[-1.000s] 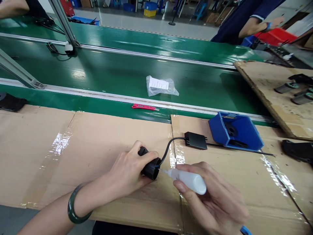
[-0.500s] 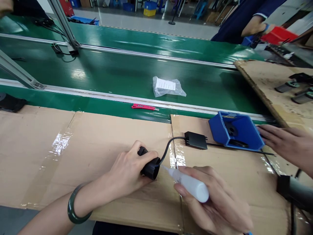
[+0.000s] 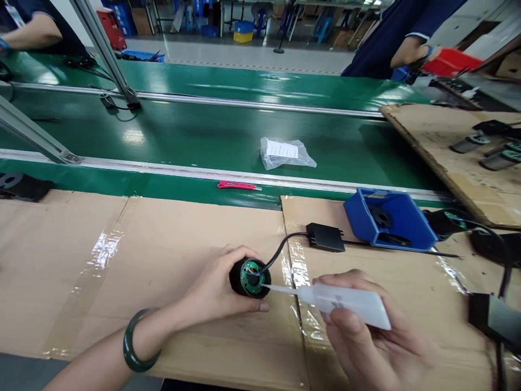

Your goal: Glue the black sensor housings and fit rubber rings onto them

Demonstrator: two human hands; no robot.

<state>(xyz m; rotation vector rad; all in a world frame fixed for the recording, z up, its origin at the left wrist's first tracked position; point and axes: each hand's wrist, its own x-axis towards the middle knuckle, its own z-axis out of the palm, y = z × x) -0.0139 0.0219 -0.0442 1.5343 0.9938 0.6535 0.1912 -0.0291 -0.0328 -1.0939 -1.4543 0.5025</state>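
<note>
My left hand (image 3: 222,285) is wrapped round a black cylindrical housing (image 3: 236,278), its open end turned up toward me. Inside it shows a round green circuit board (image 3: 249,277) with thin coloured wires. A black cable (image 3: 280,248) runs from the housing to a flat black box (image 3: 325,237) on the cardboard. In my right hand (image 3: 366,331) is a white squeeze bottle (image 3: 345,304), lying nearly level. Its long thin nozzle (image 3: 280,289) points left, with the tip at the rim of the circuit board; whether it touches I cannot tell.
A blue bin (image 3: 393,220) with black parts stands at right on the cardboard (image 3: 183,233). Beyond lie a red utility knife (image 3: 238,185) and a plastic bag with a label (image 3: 287,153) on the green belt (image 3: 195,130). Two people are across the belt.
The housing has tipped so its open end and circuit board face me. The bottle has swung more level, nozzle at the board. Another person's hand at right has left the view.
</note>
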